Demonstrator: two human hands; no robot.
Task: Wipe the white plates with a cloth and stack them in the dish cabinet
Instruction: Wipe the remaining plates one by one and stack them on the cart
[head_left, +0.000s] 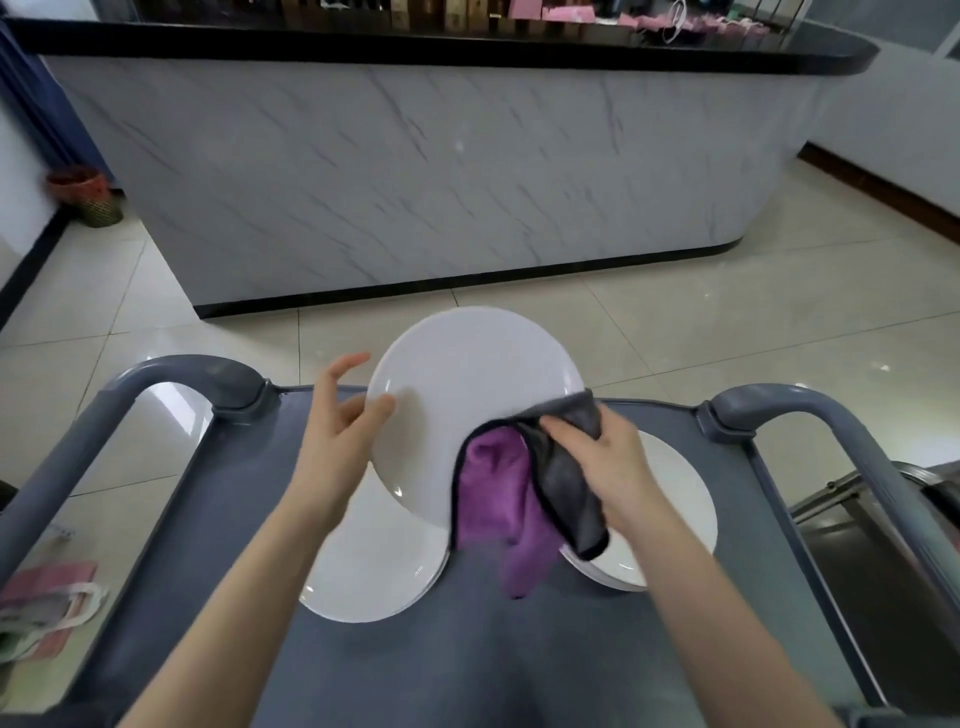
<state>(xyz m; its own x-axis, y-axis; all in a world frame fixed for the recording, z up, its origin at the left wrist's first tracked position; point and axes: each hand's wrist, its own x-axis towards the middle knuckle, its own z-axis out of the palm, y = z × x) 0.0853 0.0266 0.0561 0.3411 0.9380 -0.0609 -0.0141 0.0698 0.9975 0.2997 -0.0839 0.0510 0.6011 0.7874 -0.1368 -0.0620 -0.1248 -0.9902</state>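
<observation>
Left hand (343, 431) pinches the tilted plate (457, 395), face toward the person; right hand (608, 467) clutches the cloth (498, 493) against it.

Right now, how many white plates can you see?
3: raised plate in left hand, left plate on the cart, right plate under right hand; more may lie beneath.

Cart top (467, 665) lies open near the person, bounded by left plates (363, 571), right plates (680, 499), seemingly stacked, and side handles (171, 371).
</observation>
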